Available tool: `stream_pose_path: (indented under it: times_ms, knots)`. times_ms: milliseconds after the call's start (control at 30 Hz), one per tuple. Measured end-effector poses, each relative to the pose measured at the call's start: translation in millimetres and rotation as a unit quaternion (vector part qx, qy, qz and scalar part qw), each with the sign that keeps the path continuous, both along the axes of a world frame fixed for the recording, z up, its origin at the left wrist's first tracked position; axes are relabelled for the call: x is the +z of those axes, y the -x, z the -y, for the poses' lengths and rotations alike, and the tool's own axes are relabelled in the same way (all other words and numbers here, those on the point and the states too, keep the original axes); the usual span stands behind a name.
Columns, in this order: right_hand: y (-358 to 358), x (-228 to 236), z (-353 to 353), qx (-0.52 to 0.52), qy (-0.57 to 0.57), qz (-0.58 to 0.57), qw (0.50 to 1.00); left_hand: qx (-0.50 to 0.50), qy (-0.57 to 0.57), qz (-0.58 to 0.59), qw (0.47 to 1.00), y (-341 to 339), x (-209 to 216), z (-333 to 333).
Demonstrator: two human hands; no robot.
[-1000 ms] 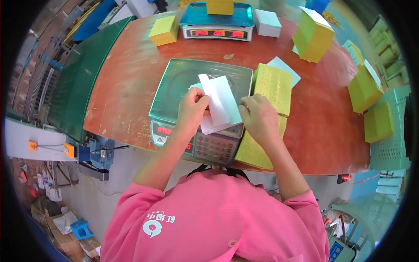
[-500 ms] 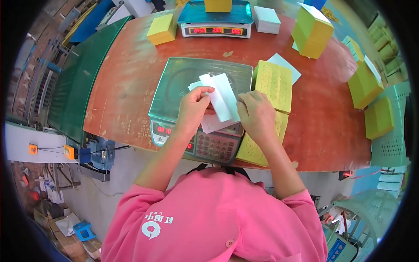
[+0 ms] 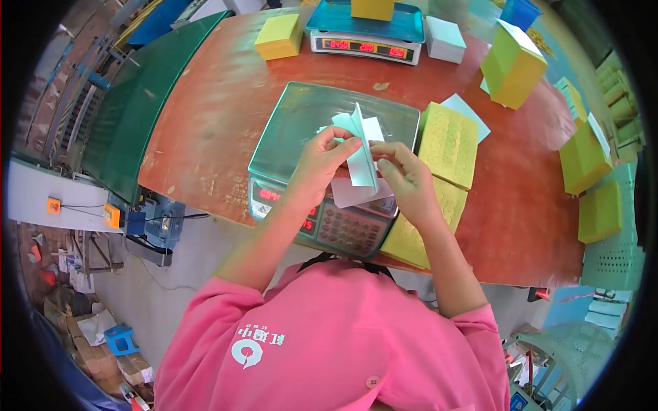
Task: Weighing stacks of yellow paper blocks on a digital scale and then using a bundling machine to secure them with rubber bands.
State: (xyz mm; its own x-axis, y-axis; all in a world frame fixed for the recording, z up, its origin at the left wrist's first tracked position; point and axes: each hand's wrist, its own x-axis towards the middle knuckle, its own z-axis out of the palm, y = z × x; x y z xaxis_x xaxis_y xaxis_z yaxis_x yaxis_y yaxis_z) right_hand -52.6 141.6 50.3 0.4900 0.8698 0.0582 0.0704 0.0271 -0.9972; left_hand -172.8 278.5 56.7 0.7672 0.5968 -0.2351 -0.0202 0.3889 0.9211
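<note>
A folded white paper (image 3: 360, 164) stands nearly on edge above the pan of an electronic scale (image 3: 291, 130). My left hand (image 3: 323, 163) pinches it from the left, thumb against its face. On the other side, the curled fingers of my right hand (image 3: 409, 179) close on its right edge; the exact contact is partly hidden. Under my hands, more loose white sheets (image 3: 349, 194) lie on the scale, overlapping its front edge. Right beside the scale stand two stacks of yellow embossed paper (image 3: 449, 145), one behind the other.
A second scale (image 3: 367, 49) carries a yellow block at the far edge of the red table (image 3: 205, 116). Near it are a yellow stack (image 3: 279, 38) and a white stack (image 3: 445, 40). Taller yellow stacks (image 3: 513, 65) line the right. A green-topped surface (image 3: 147, 109) adjoins the left.
The folded paper has turned from lying slanted to standing more upright on edge. My right fingers have moved in to its edge. The whole view has shifted slightly.
</note>
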Motion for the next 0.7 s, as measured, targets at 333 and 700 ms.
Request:
stream_pose_path:
  times_ms: [333,700]
  knots:
    - [0.9,0.9,-8.0,0.038,-0.05,-0.041,0.997,0.011,0.001,-0.015,1.0,2.2,0.2,-4.0]
    - [0.7,2.7,-5.1,0.045,-0.052,-0.064,0.996,0.018,-0.006,-0.021,1.0,2.6,-3.4,-3.2]
